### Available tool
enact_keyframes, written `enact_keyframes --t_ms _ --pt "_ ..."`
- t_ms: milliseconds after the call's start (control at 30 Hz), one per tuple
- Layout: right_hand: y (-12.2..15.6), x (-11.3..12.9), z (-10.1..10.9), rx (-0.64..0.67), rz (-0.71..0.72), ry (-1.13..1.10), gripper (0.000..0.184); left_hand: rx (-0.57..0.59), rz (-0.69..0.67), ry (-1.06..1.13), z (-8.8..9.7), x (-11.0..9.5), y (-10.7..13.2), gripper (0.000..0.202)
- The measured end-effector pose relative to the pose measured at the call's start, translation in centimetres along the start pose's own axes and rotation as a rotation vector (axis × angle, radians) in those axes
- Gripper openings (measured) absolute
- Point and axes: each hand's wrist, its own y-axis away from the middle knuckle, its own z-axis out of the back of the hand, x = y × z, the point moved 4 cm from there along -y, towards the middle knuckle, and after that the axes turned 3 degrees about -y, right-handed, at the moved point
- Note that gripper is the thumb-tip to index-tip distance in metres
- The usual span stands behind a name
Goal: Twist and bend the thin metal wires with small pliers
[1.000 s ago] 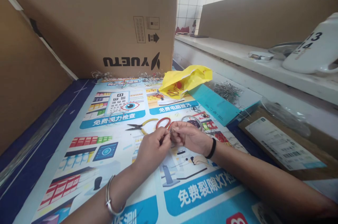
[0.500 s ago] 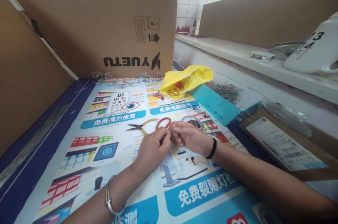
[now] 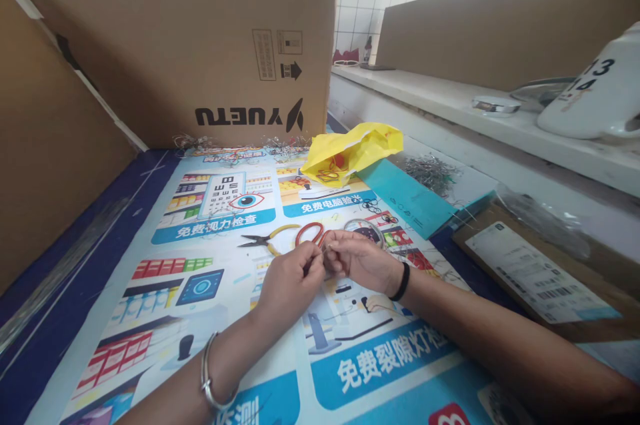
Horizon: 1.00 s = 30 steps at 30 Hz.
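Note:
My left hand (image 3: 289, 283) and my right hand (image 3: 359, 259) meet fingertip to fingertip over a printed poster (image 3: 210, 291) on the table. Both pinch something tiny between thumb and fingers; I cannot make out what it is. A silver bangle circles my left wrist, a black band my right wrist. Just beyond the fingers lie yellow-handled pliers (image 3: 265, 239) and red-handled scissors (image 3: 310, 233). A round clear-lidded tin (image 3: 367, 228) sits behind my right hand.
A large cardboard box (image 3: 200, 45) stands at the back. A yellow bag (image 3: 350, 151) with rubber bands lies near it, beside a teal sheet (image 3: 407, 198) and a pile of wire pieces (image 3: 430, 171). A labelled parcel (image 3: 540, 275) lies at the right; a white mug (image 3: 600, 95) rests on the ledge.

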Motion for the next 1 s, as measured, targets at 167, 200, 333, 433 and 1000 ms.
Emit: enact_keyframes --t_ms 167,200,333,433,1000 --pt "-0.1 0.0 -0.2 -0.029 -0.010 0.012 0.007 -0.003 0.009 0.008 0.0 0.2 0.0 0.013" --pt "-0.1 0.1 -0.3 -0.032 -0.012 0.011 0.006 -0.003 0.016 0.005 0.0 0.2 -0.1 0.013" --pt "-0.6 0.3 -0.8 -0.032 -0.029 0.009 0.009 0.000 0.042 0.013 0.3 0.4 -0.3 0.015" --pt "-1.5 0.4 -1.3 -0.042 -0.024 0.008 0.009 -0.028 0.050 0.035 1.0 0.5 -0.6 0.016" --pt "-4.2 0.0 -2.8 -0.076 0.115 -0.086 0.010 -0.128 0.031 0.212 2.3 1.4 -1.2 0.015"
